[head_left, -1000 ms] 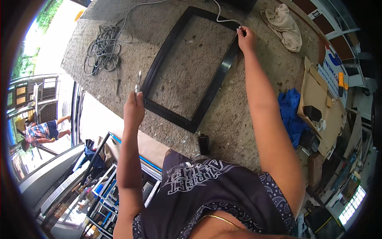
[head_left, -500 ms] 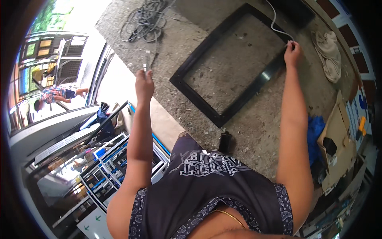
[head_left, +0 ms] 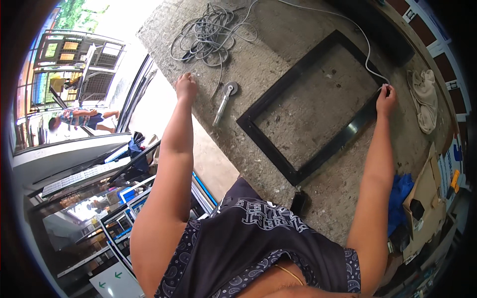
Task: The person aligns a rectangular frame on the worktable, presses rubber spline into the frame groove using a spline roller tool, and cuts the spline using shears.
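A black rectangular frame (head_left: 271, 152) lies flat on the rough worktop. At its far right corner my right hand (head_left: 385, 101) is closed, pinching the end of a thin grey cord (head_left: 368, 53) against the frame. The cord runs back toward a loose tangled coil (head_left: 211, 32) at the far left. My left hand (head_left: 186, 88) is at the worktop's left edge, fingers slightly bent and apart, with nothing visible in it. Just right of it lies a metal hand roller (head_left: 223, 105) with a round grey wheel, touched by neither hand.
A crumpled beige cloth (head_left: 423, 102) and a long dark bar (head_left: 377, 32) lie beyond the frame. Near me sits a small black block (head_left: 299, 202). Blue plastic (head_left: 399, 201) and a torn cardboard box (head_left: 422, 208) are at the right. Outside, at the left, is another person (head_left: 82, 119).
My left hand has let go of the roller, which now lies on the worktop. My right hand stays at the frame's corner with the cord. The whole view has shifted.
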Available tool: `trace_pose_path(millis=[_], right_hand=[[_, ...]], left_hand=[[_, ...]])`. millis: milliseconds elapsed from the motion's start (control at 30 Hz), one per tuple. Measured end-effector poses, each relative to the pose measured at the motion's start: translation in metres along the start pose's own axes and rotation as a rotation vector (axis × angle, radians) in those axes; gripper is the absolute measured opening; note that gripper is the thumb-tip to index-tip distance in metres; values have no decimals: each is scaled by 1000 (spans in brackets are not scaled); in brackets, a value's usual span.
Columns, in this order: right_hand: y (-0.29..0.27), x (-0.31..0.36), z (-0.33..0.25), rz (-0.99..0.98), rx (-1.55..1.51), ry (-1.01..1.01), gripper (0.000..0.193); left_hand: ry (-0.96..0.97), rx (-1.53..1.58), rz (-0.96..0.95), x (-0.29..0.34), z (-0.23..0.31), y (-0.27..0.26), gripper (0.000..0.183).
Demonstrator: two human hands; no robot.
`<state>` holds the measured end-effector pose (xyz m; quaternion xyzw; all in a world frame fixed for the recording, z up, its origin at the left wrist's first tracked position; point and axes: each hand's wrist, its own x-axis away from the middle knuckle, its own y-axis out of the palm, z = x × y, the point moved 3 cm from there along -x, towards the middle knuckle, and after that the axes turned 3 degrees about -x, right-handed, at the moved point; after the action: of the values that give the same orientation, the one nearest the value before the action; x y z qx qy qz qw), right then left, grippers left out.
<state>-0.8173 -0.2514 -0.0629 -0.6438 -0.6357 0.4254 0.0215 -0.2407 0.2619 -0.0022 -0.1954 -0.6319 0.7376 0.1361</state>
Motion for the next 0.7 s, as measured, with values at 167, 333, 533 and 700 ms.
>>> trace_pose_path(millis=[167,333,533,700], right_hand=[[7,-1,-7,-10,17,35,26],[-17,7,4,83,132,54,33],[6,10,-15,115,182,122,34],[-9,22,7,48,251,173,39]], left_hand=[[6,-131,24,-70,-26,17,51],[5,-241,-163,-113,21,27,61],[330,-445,-197,-153,-41,16,41],[719,-803,-129,-140,4,-83,27]])
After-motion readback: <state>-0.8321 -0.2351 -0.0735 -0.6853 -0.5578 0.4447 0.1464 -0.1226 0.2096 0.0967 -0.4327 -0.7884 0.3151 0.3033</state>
